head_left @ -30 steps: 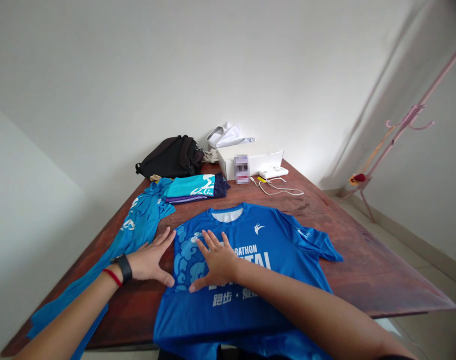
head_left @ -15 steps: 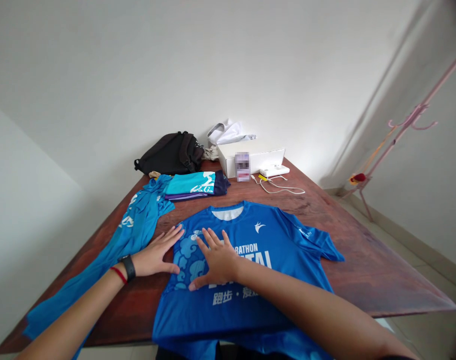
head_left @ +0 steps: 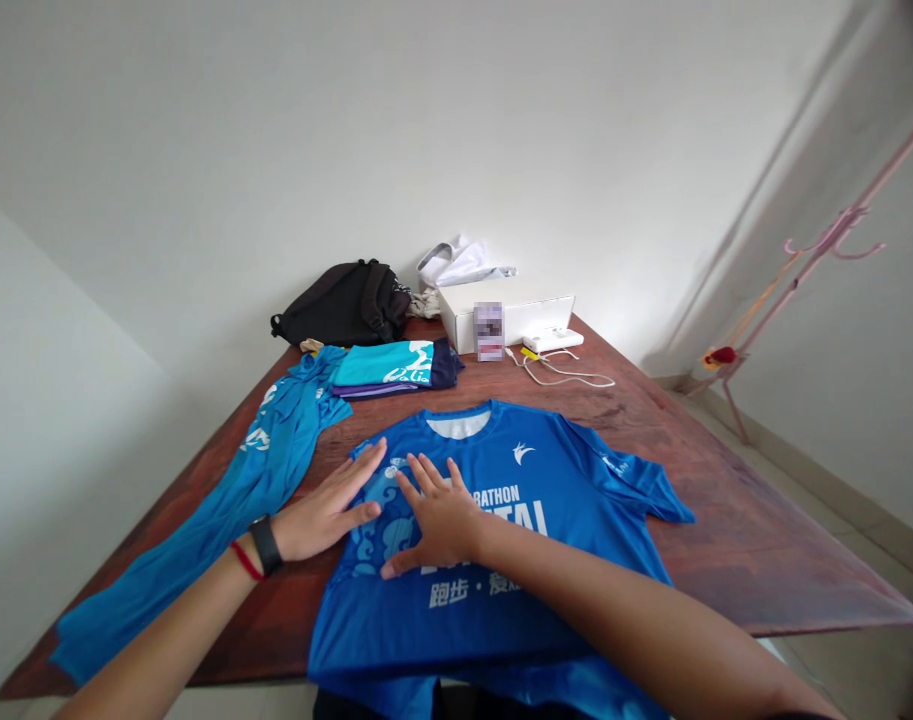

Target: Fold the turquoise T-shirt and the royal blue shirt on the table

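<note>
A blue T-shirt (head_left: 568,470) with white printing lies spread face up, its collar away from me and its lower hem hanging over the near table edge. My right hand (head_left: 442,515) rests flat on its chest, fingers spread over the cloud pattern. Just left of it, my left hand (head_left: 332,515) lies along the shirt's left side, fingers stretched out and thumb apart. A black band and a red cord circle my left wrist. The left sleeve is mostly hidden beneath or behind that hand.
Left of the shirt, a rumpled blue garment (head_left: 223,515) stretches along the wooden table (head_left: 756,570). Folded clothes (head_left: 373,367) are stacked beyond it. Further back are a black bag (head_left: 336,305), a white box (head_left: 501,290) and a white cable (head_left: 568,378). A pink coat stand (head_left: 808,265) rises at right.
My left hand has shifted right and slightly forward over the shirt's edge, nearer my right hand. The right hand stays in place on the shirt. The view has shifted slightly.
</note>
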Motion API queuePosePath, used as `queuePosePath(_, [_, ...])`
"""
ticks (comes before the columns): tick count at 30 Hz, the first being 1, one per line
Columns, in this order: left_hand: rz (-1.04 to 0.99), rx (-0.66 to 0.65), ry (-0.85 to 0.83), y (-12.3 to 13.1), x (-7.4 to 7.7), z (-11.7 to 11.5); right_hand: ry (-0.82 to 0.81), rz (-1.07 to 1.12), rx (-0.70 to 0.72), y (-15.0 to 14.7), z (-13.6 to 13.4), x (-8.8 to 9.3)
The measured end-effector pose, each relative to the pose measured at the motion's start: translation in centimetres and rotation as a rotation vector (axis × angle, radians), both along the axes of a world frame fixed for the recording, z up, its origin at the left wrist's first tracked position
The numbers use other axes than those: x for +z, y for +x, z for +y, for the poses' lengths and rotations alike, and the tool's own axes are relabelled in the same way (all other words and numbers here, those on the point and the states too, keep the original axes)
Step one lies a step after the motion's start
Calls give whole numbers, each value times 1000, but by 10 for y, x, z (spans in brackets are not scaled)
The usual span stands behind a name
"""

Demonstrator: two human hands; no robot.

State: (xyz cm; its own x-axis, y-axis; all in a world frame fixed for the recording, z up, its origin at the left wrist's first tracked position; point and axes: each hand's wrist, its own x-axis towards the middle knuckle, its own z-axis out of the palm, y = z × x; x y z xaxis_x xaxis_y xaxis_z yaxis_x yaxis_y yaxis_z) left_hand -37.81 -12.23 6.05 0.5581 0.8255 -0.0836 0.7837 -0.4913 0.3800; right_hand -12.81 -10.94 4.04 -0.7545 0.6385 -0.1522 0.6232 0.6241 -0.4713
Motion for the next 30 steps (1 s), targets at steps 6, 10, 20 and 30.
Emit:
queuePosePath(6, [-15, -65, 134, 34, -28, 8, 4, 0, 2, -2, 1, -1])
queuePosePath(10, [94, -49, 251, 37, -49, 10, 2, 16, 10, -2, 1, -1])
queuePosePath(20, [228, -5, 350, 35, -50, 4, 0, 27, 6, -2, 1, -2])
queuePosePath(30, [241, 71, 360, 34, -54, 2, -12, 21, 2, -1, 1, -1])
